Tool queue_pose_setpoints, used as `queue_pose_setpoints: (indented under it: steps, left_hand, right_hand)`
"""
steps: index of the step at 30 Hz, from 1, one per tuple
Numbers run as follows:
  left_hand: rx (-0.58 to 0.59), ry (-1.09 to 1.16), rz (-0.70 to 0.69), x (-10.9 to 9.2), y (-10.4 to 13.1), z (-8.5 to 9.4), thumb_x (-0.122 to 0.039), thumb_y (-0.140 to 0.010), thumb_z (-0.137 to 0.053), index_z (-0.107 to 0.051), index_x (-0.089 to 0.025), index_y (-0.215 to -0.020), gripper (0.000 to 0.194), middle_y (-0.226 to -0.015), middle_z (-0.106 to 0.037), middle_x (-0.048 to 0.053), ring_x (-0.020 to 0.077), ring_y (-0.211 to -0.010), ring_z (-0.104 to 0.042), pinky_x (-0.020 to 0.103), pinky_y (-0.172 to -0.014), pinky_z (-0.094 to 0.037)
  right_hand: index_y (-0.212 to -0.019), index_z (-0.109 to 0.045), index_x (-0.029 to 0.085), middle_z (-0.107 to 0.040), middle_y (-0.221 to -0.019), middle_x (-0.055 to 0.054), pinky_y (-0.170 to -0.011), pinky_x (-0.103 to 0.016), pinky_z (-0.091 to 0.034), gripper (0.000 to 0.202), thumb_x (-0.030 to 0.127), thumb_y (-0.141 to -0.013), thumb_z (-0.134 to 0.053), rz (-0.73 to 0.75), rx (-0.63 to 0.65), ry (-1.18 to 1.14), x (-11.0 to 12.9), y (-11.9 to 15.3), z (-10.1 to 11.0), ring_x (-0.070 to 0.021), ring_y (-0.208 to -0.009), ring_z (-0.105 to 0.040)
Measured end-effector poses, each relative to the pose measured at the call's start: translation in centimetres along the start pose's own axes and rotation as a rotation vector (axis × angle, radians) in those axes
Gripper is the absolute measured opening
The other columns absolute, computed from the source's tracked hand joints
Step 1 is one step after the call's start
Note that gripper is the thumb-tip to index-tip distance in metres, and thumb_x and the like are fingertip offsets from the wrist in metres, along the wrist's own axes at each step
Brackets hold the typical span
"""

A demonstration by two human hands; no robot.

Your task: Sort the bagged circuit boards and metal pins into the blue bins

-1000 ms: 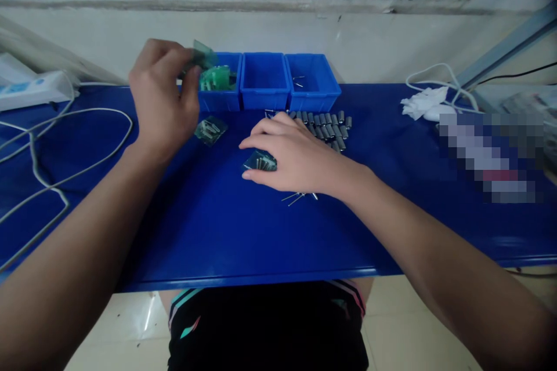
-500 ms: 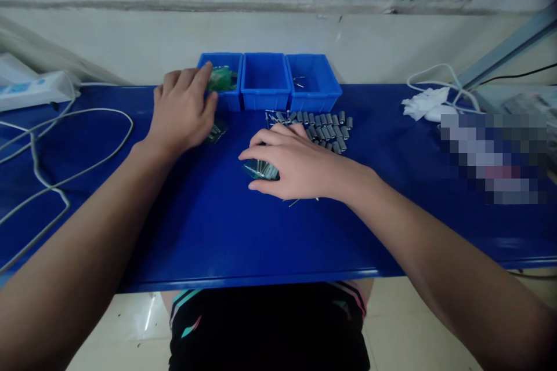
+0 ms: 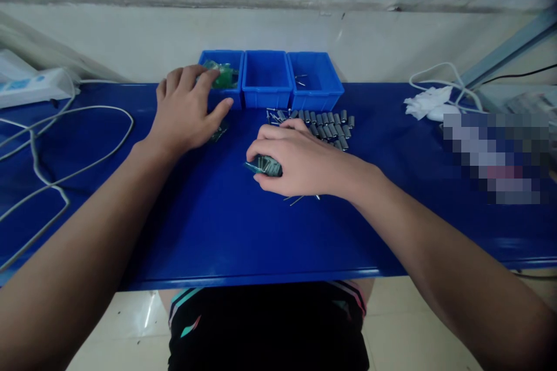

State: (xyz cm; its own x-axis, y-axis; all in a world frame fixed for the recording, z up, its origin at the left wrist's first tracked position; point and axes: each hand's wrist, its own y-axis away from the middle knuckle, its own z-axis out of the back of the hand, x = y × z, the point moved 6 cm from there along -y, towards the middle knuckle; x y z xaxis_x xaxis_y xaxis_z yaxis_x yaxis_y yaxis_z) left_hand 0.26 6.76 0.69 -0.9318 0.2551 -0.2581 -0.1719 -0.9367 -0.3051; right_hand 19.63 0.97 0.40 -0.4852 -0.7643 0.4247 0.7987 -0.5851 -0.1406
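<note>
My left hand [image 3: 185,107] is at the front left of the left blue bin [image 3: 221,98], its fingers apart and reaching over the rim. Green plastic packets [image 3: 224,76] lie inside that bin, beside my fingertips. Below the hand, a dark packet [image 3: 219,131] rests on the table, partly hidden. My right hand [image 3: 296,156] is closed round a clear bag of small metal parts [image 3: 267,166] on the table. Rows of grey metal cylinders [image 3: 331,127] stand or lie just beyond it, with thin metal pins [image 3: 276,116] to their left.
The middle blue bin [image 3: 267,98] and the right blue bin [image 3: 317,99], which has a few pins inside, stand side by side. White cables [image 3: 65,185] loop across the left. A power strip [image 3: 39,88] and crumpled tissue [image 3: 427,102] lie at the far sides.
My right hand has closed more tightly round the clear bag and shifted slightly right. The thumb and index finger of my left hand have moved right, and more of the green packets shows.
</note>
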Motion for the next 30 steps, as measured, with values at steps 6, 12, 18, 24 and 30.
queue_pose_setpoints:
  steps: [6,12,18,24,30]
  left_hand:
    - [-0.245,0.114,-0.178,-0.3,-0.5,0.9,-0.073,-0.096,-0.05,-0.041,-0.028,-0.161,0.079,-0.156,-0.051,0.005,0.0382,-0.144,-0.035,0.059,-0.12,-0.024]
    - [-0.206,0.32,-0.456,-3.6,0.0,1.3,-0.064,-0.104,-0.045,-0.073,-0.024,-0.123,0.052,-0.122,-0.073,0.009,0.0314,-0.115,-0.063,0.049,-0.105,-0.044]
    - [-0.031,0.542,-0.446,-6.0,1.2,0.9,-0.061,-0.104,-0.052,-0.078,-0.025,-0.098,0.045,-0.092,-0.077,0.004,0.0231,-0.082,-0.068,0.037,-0.075,-0.049]
    - [-0.011,0.655,-0.405,-6.1,1.3,0.4,-0.056,-0.095,-0.072,-0.076,-0.023,-0.091,0.034,-0.08,-0.073,0.001,0.0182,-0.069,-0.063,0.033,-0.062,-0.046]
    - [-0.045,0.757,-0.369,-5.7,0.9,0.3,-0.054,-0.093,-0.077,-0.074,-0.023,-0.087,0.032,-0.08,-0.071,0.0,0.0167,-0.07,-0.06,0.033,-0.063,-0.046]
  right_hand:
    - [-0.096,-0.068,0.022,-0.071,-0.095,-0.002,-0.116,-0.05,-0.025,0.012,0.026,-0.095,-0.056,0.023,-0.059,-0.012,0.3,-0.2,0.6,-0.019,-0.083,-0.061]
    - [-0.097,-0.07,0.021,-0.07,-0.093,-0.004,-0.093,-0.04,-0.038,0.019,0.018,-0.096,-0.052,0.022,-0.256,0.052,0.2,-0.4,1.8,-0.0202,-0.086,-0.062]
    - [-0.109,-0.072,0.022,-0.07,-0.101,-0.006,-0.084,-0.038,-0.045,0.024,0.022,-0.102,-0.05,-0.05,-0.473,0.044,-0.6,0.1,3.4,-0.0231,-0.093,-0.064]
    - [-0.111,-0.074,0.023,-0.073,-0.109,-0.008,-0.091,-0.041,-0.051,0.024,0.027,-0.105,-0.051,-0.025,-0.573,-0.052,-0.9,0.2,3.9,-0.0251,-0.102,-0.067]
    - [-0.12,-0.071,0.025,-0.073,-0.108,-0.005,-0.085,-0.038,-0.056,0.025,0.035,-0.099,-0.066,-0.104,-0.664,-0.283,-2.1,0.2,4.0,-0.0225,-0.097,-0.069]
